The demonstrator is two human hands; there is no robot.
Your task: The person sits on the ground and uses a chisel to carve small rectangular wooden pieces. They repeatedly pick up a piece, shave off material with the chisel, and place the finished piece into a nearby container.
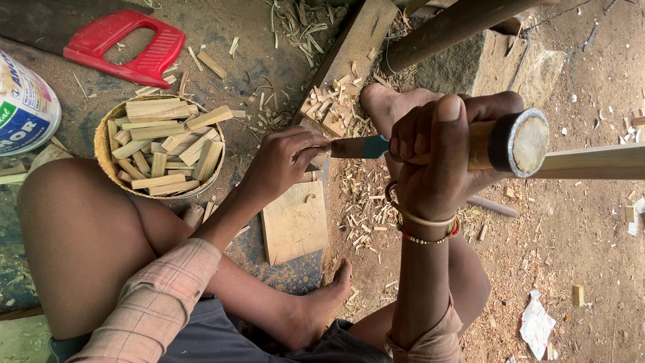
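My right hand (440,151) grips the round wooden handle (504,142) of a cutting tool whose dark blade (359,147) points left. My left hand (285,161) pinches a small piece of wood against the blade's tip, its fingers closed around it so the piece is mostly hidden. Just below the left hand, a flat wooden block (295,223) lies on the ground. My bare feet (386,104) and knees frame the work spot.
A round basket (101,144) of several cut wood strips stands at the left. A red plastic saw handle (127,47) lies at the top left, with a white bucket (23,107) at the left edge. Wood chips, planks (353,47) and a pale stick (594,161) surround me.
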